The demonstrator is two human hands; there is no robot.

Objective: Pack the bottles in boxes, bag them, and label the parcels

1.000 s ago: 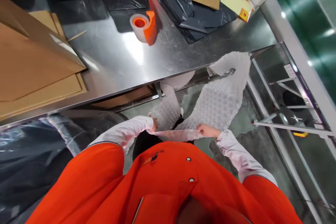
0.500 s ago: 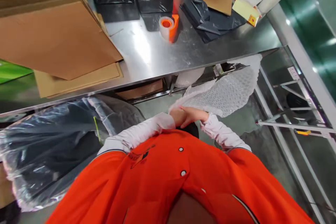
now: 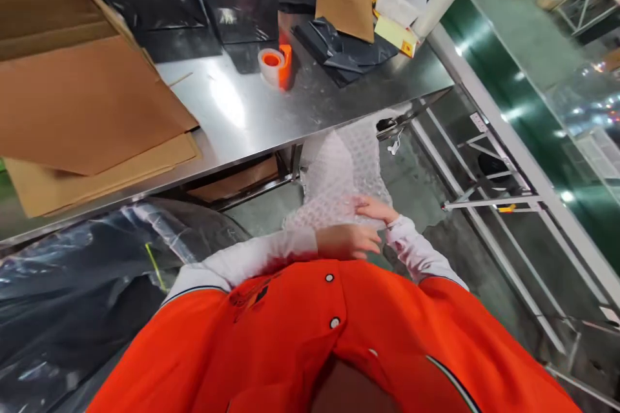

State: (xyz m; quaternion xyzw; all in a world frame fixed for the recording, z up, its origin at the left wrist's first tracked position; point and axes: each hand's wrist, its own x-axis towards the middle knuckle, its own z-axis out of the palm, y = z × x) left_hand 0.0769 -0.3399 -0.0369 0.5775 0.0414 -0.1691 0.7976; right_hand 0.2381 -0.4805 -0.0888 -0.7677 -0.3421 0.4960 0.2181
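Observation:
A sheet of white bubble wrap hangs down from under the steel table's front edge to my chest. My left hand lies across its lower end, fingers curled against the wrap. My right hand rests on the wrap just above, fingers together and pressing on it. Both hands are close to my orange jacket, below the table's edge.
The steel table carries flat cardboard sheets at left, an orange tape dispenser, black plastic bags, a brown envelope and yellow slips at the back. A clear-wrapped dark bundle lies at lower left. A metal frame and green conveyor stand at right.
The view has swung right. The bubble wrap, spread out to the right before, is now gathered into a narrower strip, and my hands have come together on its lower end.

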